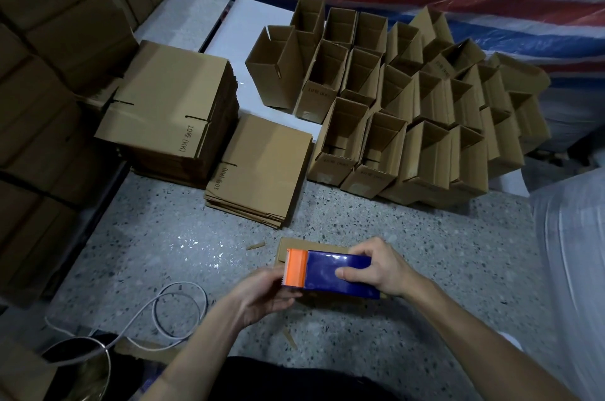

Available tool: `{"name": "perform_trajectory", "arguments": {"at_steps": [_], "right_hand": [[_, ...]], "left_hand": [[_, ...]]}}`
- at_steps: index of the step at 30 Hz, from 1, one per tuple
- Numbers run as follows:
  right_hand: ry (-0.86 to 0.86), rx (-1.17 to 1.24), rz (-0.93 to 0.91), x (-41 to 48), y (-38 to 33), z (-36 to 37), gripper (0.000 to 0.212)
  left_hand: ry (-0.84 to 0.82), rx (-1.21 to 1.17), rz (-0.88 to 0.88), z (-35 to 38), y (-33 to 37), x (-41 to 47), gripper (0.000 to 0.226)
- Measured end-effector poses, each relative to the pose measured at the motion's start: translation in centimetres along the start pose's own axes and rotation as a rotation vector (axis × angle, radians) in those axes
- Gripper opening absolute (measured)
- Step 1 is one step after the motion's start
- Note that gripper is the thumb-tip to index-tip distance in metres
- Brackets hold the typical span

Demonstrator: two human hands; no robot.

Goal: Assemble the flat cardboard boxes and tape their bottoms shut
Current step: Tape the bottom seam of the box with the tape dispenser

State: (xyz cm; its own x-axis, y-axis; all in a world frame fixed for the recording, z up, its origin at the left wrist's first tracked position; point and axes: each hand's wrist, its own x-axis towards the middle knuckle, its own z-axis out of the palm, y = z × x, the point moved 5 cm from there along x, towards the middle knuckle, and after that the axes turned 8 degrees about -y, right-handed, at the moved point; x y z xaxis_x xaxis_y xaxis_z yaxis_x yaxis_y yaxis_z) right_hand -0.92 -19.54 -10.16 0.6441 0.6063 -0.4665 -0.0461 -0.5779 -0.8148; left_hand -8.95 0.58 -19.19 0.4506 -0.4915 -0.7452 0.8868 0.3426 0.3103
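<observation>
Cupping dispenser (330,273) at orange cutter end in left hand (262,294), grip half-curled. Clamping blue body in right hand (376,268), thumb on top. Box (294,245) just beneath both grips. Risks: nicking left grip on teeth; crooked tape from sliding box.

Right hand (373,269) grips dispenser (324,273) (blue)

So the tape dispenser (330,273) is nearest, held between the left hand (262,296) and right hand (376,269), over a cardboard piece (294,246) on the floor (163,237). Behind it the taller stack (170,99) of flat boxes sits left of the shorter stack (262,165), with the assembled boxes (409,106) crowded to their right. A coiled cable (176,309) lies near left, and big cartons (49,40) are piled far left.
</observation>
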Motion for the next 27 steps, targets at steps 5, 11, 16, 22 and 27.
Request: {"name": "perform_trajectory", "arguments": {"at_steps": [5, 11, 16, 22, 27], "right_hand": [[-0.027, 0.000, 0.045, 0.2, -0.4, -0.1, 0.046], [-0.038, 0.077, 0.089, 0.4, -1.1, -0.4, 0.035], [-0.053, 0.129, 0.087, 0.0, -1.3, -0.9, 0.028], [-0.052, 0.092, 0.121, -0.3, -1.2, -1.2, 0.030], [-0.023, 0.029, 0.165, -1.5, -0.9, -2.5, 0.032]], "left_hand": [[0.159, 0.341, 0.232, -0.6, 1.3, 0.0, 0.029], [0.301, 0.391, 0.377, 0.2, 2.8, -1.0, 0.034], [0.259, 0.238, 0.384, 0.1, 2.8, -1.7, 0.030], [0.274, 0.193, 0.386, -0.8, 3.0, -1.5, 0.028], [0.330, 0.171, 0.413, -3.1, 2.9, -1.7, 0.028]]}}
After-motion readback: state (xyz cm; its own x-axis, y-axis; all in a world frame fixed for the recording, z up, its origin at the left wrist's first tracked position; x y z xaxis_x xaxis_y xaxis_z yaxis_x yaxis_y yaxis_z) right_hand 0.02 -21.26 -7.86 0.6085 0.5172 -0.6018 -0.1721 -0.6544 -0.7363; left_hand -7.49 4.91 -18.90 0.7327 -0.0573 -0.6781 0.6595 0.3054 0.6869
